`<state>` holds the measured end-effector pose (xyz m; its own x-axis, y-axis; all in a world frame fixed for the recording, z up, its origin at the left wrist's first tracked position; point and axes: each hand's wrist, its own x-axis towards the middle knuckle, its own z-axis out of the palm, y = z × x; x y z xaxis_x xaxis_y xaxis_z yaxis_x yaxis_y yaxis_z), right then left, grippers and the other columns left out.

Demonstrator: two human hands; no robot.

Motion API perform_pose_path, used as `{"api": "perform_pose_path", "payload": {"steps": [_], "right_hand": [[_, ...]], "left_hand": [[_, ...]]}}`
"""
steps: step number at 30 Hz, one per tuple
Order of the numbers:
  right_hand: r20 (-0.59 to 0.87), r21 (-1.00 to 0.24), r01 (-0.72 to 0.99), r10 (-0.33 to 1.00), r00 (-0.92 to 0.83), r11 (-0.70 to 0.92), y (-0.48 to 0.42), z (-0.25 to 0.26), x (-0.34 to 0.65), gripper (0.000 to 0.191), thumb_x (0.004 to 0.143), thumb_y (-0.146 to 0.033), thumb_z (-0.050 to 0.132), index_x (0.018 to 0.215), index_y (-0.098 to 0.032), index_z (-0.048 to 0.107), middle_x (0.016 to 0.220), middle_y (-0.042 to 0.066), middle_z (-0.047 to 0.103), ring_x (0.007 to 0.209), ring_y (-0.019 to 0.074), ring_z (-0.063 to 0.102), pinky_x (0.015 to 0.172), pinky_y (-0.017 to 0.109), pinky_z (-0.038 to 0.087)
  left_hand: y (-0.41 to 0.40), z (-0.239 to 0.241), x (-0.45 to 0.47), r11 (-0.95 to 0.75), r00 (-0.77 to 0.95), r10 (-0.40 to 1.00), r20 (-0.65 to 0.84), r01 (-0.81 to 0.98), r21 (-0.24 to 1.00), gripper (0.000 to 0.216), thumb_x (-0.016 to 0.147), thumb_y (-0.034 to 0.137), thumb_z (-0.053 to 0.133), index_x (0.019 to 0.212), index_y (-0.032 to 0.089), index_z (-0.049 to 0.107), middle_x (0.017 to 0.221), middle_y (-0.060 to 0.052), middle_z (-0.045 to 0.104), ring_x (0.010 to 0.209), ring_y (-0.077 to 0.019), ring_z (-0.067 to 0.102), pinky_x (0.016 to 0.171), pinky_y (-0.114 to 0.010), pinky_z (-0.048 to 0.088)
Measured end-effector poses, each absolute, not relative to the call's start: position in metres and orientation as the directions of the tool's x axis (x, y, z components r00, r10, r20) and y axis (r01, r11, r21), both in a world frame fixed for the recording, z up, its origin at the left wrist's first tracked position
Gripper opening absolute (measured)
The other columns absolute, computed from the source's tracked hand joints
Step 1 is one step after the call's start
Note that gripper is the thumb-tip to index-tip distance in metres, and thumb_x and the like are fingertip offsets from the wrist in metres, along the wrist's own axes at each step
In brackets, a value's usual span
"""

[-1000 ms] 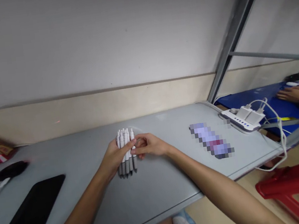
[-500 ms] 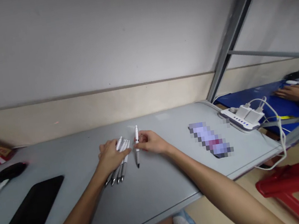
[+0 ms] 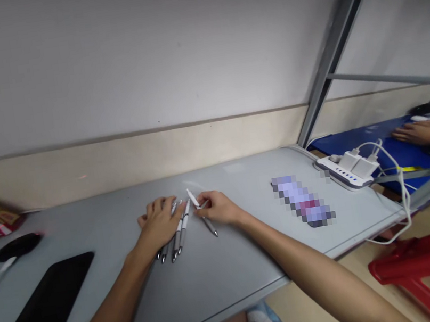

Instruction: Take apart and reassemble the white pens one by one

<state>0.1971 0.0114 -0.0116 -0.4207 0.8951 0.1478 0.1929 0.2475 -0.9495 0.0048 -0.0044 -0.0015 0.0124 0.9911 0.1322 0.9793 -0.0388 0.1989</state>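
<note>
A fanned bunch of white-and-grey pens (image 3: 177, 241) lies on a grey table (image 3: 230, 261); take that bunch as the clock's centre. A person's left hand (image 3: 160, 223) is laid palm down over it, and from here I cannot tell whether the fingers grip. The pen tips show below the hand, pointing towards seven o'clock. The right hand (image 3: 217, 207), just beside at two o'clock, pinches a single pen (image 3: 211, 226) between thumb and fingers, white end towards eleven, tip towards five. Farther out at three o'clock lies a pixelated oblong object (image 3: 302, 201); past it, a white power strip (image 3: 344, 171). A flat black mat (image 3: 44, 318) is at eight, a black oval object (image 3: 18, 247) at nine. Between two and three, well apart, another person's hand (image 3: 419, 133) is over a blue surface (image 3: 368, 136).
</note>
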Motion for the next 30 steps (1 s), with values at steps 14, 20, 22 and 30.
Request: {"api": "perform_pose_path", "payload": {"steps": [14, 20, 22, 30], "right_hand": [[0.236, -0.882, 0.296, 0.887, -0.397, 0.368, 0.004, -0.011, 0.182, 0.007, 0.074, -0.019, 0.061, 0.079, -0.016, 0.063, 0.070, -0.003, 0.055, 0.064, 0.0095, 0.046, 0.060, 0.020, 0.036], [0.253, -0.844, 0.333, 0.859, -0.446, 0.421, 0.000, -0.011, 0.180, 0.018, 0.076, -0.021, 0.060, 0.094, -0.017, 0.065, 0.074, -0.003, 0.057, 0.065, 0.0103, 0.046, 0.062, 0.020, 0.035], [0.256, -0.814, 0.370, 0.848, -0.464, 0.448, -0.001, -0.009, 0.181, 0.016, 0.077, -0.021, 0.060, 0.091, -0.017, 0.066, 0.072, -0.003, 0.057, 0.064, 0.0105, 0.046, 0.060, 0.021, 0.034], [0.242, -0.715, 0.450, 0.794, -0.558, 0.535, -0.004, -0.003, 0.180, 0.009, 0.076, -0.020, 0.060, 0.081, -0.017, 0.067, 0.072, 0.000, 0.060, 0.065, 0.0129, 0.048, 0.062, 0.022, 0.035]], "left_hand": [[-0.007, 0.000, 0.024, 0.115, -0.150, 0.978, 0.143, 0.966, 0.230, 0.049, 0.093, 0.040, 0.023, 0.131, 0.023, 0.047, 0.132, -0.016, 0.049, 0.124, -0.0340, 0.039, 0.095, -0.058, 0.033], [-0.003, 0.000, 0.023, 0.101, -0.154, 0.974, 0.167, 0.951, 0.291, 0.043, 0.091, 0.040, 0.030, 0.121, 0.022, 0.053, 0.127, -0.016, 0.052, 0.122, -0.0345, 0.040, 0.093, -0.055, 0.037], [-0.001, 0.000, 0.018, 0.090, -0.145, 0.974, 0.175, 0.953, 0.290, 0.043, 0.089, 0.041, 0.033, 0.121, 0.020, 0.053, 0.127, -0.017, 0.051, 0.122, -0.0358, 0.039, 0.092, -0.056, 0.038], [-0.002, -0.005, 0.006, 0.036, -0.054, 0.986, 0.158, 0.993, 0.114, 0.049, 0.092, 0.044, 0.026, 0.125, 0.022, 0.054, 0.129, -0.018, 0.049, 0.121, -0.0365, 0.039, 0.092, -0.059, 0.035]]}}
